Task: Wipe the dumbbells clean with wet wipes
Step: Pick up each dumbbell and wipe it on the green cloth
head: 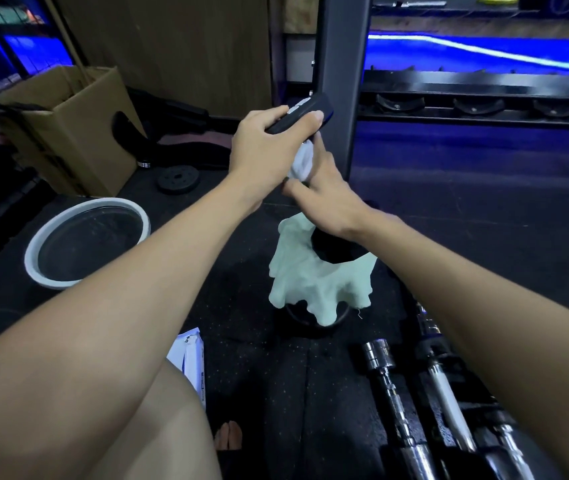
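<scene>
A black dumbbell stands upright on the floor in the middle of the head view. My left hand [269,147] grips its top head [314,105] from above. My right hand [324,192] holds a white wet wipe [302,166] wrapped round the handle just below that head. A pale green cloth [317,285] hangs over the dumbbell's lower head [335,252]. A wet-wipe pack [189,358] lies on the floor by my left knee.
A grey-rimmed basin [85,237] sits on the floor at left, with a cardboard box [68,123] behind it and a small weight plate [177,180]. Several chrome dumbbell bars [390,386] lie at lower right. A dark upright post [338,64] and a rack [483,98] stand behind.
</scene>
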